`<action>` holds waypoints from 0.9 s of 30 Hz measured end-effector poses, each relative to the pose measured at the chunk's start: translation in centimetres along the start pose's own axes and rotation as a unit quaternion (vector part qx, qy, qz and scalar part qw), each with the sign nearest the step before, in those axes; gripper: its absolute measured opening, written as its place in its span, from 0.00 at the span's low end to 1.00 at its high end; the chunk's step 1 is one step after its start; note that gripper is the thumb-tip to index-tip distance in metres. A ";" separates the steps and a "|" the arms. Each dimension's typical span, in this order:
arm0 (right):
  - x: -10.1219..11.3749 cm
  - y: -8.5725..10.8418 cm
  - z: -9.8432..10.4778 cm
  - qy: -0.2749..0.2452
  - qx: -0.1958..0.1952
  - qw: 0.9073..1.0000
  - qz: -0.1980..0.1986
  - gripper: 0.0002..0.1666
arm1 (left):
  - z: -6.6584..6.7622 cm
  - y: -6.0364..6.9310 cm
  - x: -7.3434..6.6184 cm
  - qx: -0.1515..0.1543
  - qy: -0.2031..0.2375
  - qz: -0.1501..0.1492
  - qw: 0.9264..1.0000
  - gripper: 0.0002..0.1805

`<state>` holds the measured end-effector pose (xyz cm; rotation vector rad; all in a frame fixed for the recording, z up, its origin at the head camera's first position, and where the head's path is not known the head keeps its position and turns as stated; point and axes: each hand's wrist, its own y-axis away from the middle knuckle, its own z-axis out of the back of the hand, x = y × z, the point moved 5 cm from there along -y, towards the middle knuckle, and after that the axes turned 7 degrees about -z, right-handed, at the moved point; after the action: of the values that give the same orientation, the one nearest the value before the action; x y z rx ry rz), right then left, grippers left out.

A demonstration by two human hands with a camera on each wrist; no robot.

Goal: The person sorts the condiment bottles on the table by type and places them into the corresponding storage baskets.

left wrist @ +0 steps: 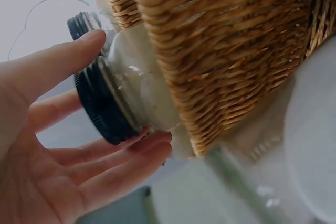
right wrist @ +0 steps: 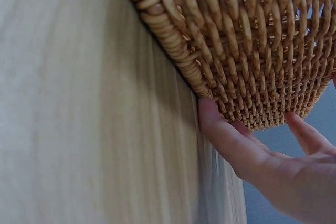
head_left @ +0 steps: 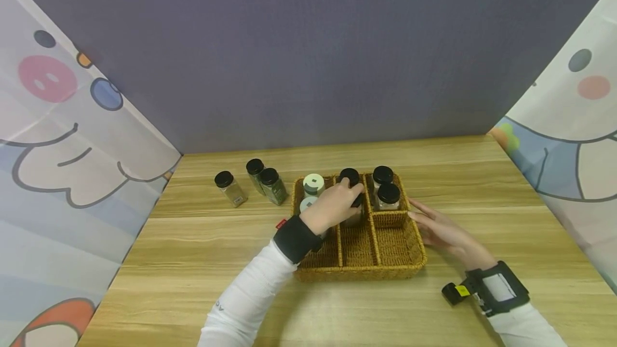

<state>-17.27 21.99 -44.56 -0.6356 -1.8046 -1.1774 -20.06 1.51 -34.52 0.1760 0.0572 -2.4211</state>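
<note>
In the head view, my left hand [head_left: 332,208] reaches into the middle column of a wicker basket [head_left: 361,270] and grips a black-lidded jar [head_left: 357,201]. The left wrist view has the thumb and fingers of this hand [left wrist: 58,150] round the dark lid [left wrist: 105,100], beside a wicker wall [left wrist: 226,40]. Another black-lidded jar [head_left: 349,175] stands just behind. My right hand [head_left: 445,234] touches the basket's right side; in the right wrist view its extended fingers [right wrist: 236,148] rest against the weave [right wrist: 247,51].
Two black-lidded jars [head_left: 383,175] [head_left: 388,193] stand in the basket's back right compartment. White-lidded jars [head_left: 314,183] fill part of the left column, partly behind my left hand. Left of the basket, a black-capped bottle [head_left: 233,191] and two green-filled ones [head_left: 275,189] [head_left: 255,171] stand on the wooden table [head_left: 202,261].
</note>
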 end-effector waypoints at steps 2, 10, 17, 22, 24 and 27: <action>0.0 0.1 0.0 0.000 0.001 1.000 0.000 0.43 | 0.3 0.2 -0.1 -0.006 0.000 -0.003 1.000 0.25; -0.1 0.1 0.0 0.002 -0.004 1.000 -0.007 0.43 | 1.3 1.1 -0.3 -0.033 -0.018 -0.009 0.999 0.22; 0.0 0.0 -0.1 0.018 -0.002 1.000 0.005 0.43 | 3.0 2.0 0.2 -0.056 -0.040 0.005 0.998 0.20; 0.0 0.1 -0.2 0.012 0.000 1.000 0.001 0.44 | 4.2 3.2 1.0 -0.068 -0.029 0.011 0.997 0.20; 0.0 0.1 -0.2 0.008 -0.002 1.000 -0.002 0.44 | 4.5 3.6 1.5 -0.074 -0.028 0.017 0.997 0.21; 0.0 0.1 -0.2 -0.001 -0.004 1.000 -0.006 0.44 | 5.0 4.1 2.2 -0.086 -0.024 0.031 0.996 0.20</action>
<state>-17.13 21.87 -44.44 -0.6311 -1.8081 -1.1919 -19.54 -3.47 -29.83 0.0393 0.2335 -2.3427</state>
